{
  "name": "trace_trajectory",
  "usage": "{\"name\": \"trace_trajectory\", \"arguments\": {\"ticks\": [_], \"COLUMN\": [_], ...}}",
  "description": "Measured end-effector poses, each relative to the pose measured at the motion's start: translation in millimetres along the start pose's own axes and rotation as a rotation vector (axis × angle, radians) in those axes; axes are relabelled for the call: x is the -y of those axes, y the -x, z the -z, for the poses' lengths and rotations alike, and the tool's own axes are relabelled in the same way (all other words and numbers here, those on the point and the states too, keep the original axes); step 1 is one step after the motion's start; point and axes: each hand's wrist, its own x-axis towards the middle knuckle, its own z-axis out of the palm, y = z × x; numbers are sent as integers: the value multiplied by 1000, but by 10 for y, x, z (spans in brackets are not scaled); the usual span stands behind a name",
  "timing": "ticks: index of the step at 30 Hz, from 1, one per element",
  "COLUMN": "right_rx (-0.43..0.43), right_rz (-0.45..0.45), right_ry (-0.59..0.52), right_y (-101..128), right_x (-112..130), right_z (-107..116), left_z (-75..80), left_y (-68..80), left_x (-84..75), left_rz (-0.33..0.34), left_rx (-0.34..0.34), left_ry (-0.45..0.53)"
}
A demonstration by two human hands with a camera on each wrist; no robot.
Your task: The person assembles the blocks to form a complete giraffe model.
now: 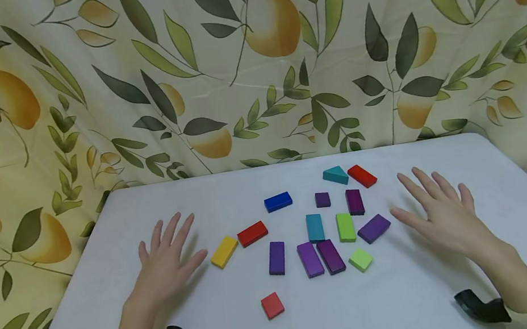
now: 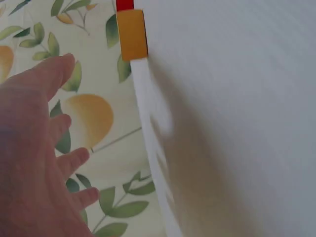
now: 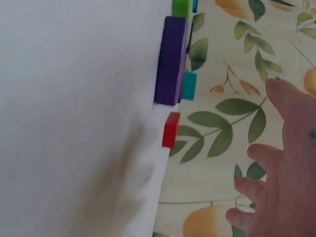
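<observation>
Left hand (image 1: 167,260) flat on white tabletop (image 1: 419,301), fingers spread wide, grip holding nothing. Nearest: yellow block (image 1: 224,251), just off the fingertips, long axis slanting away to the right. Right hand (image 1: 444,210) likewise flat and spread, empty, near purple block (image 1: 374,228), long axis angled up-right. No containers seen.
</observation>
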Motion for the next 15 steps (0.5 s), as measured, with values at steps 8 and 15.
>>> {"name": "trace_trajectory", "arguments": {"ticks": [8, 15], "right_rx": [36, 51], "right_rz": [53, 272], "right_ry": [-35, -74], "right_y": [-242, -652], "right_x": [340, 705], "right_z": [-38, -133], "left_z": [-159, -267], "left_y": [-331, -499], "left_x": [-287, -521], "left_rz": [-110, -139], "left_rx": [63, 166], "left_ry": [41, 140]}}
